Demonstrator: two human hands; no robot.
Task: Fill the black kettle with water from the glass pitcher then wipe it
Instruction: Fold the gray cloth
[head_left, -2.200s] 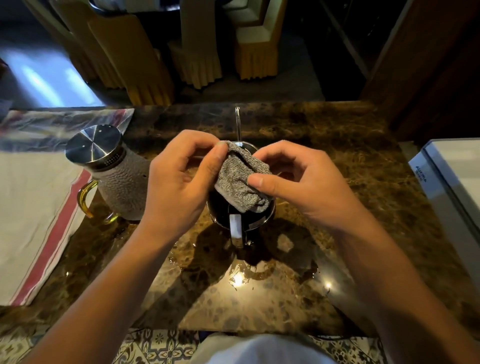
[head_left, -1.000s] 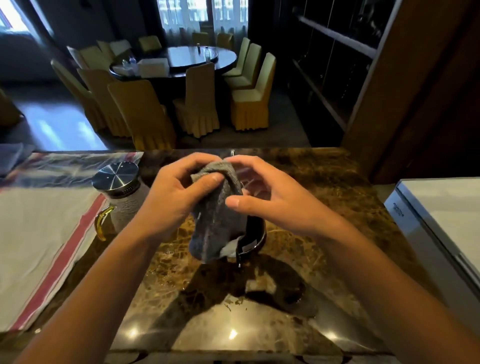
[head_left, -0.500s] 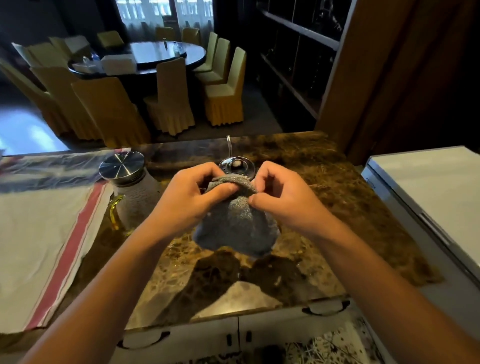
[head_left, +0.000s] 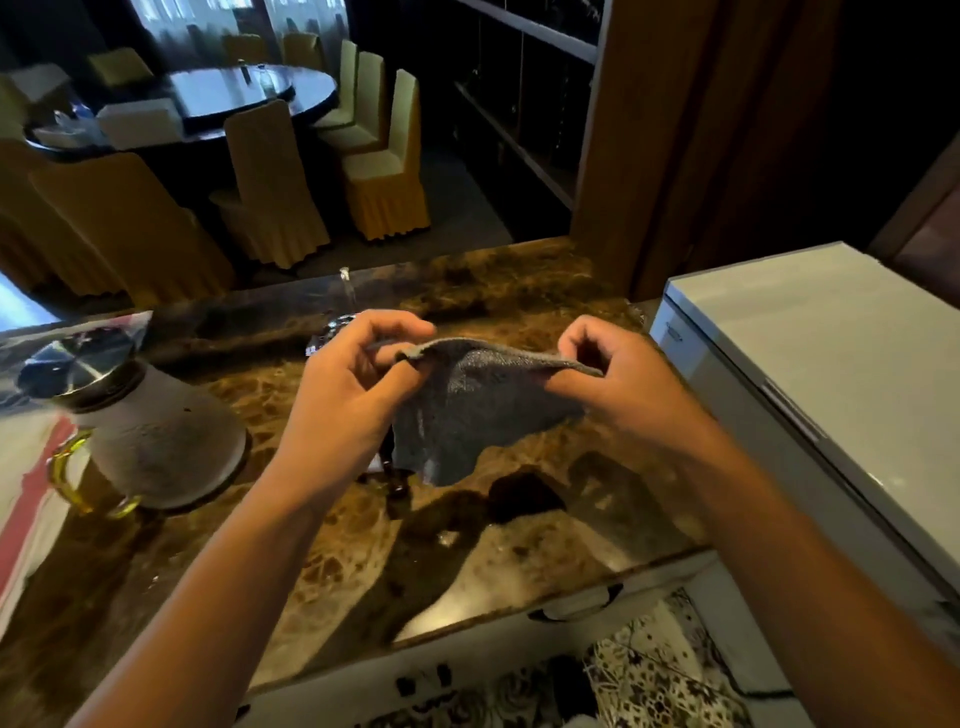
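Brown marble counter (head_left: 519, 291) runs under my two hands, with a dim dining room beyond it. Over the middle of it I hold one grey cloth (head_left: 467, 410), a nubbly weave, its top edge stretched nearly flat between my hands and the rest hanging in a loose, ragged flap above the stone. My left hand (head_left: 345, 395) pinches the cloth's left corner between thumb and curled fingers; my right hand (head_left: 618, 374) pinches the right corner the same way, the other fingers curled in. The kettle (head_left: 387, 467) sits on the counter just behind and below the cloth, almost wholly hidden: only a dark sliver shows under my left hand, and a blurred shiny bit past my left fingers, so I cannot tell its shape. One pitcher (head_left: 156, 436) stands well to the left, upright, with a grey textured body, a yellowish glass handle and a shiny metal lid (head_left: 78, 364). Beside it lies one white towel (head_left: 26, 499) with a red stripe. At the right edge stands one pale box-like unit (head_left: 810, 353). Beyond the counter I count one dark round table (head_left: 249, 93) ringed by yellow-covered chairs (head_left: 384, 171), too dim to count surely.
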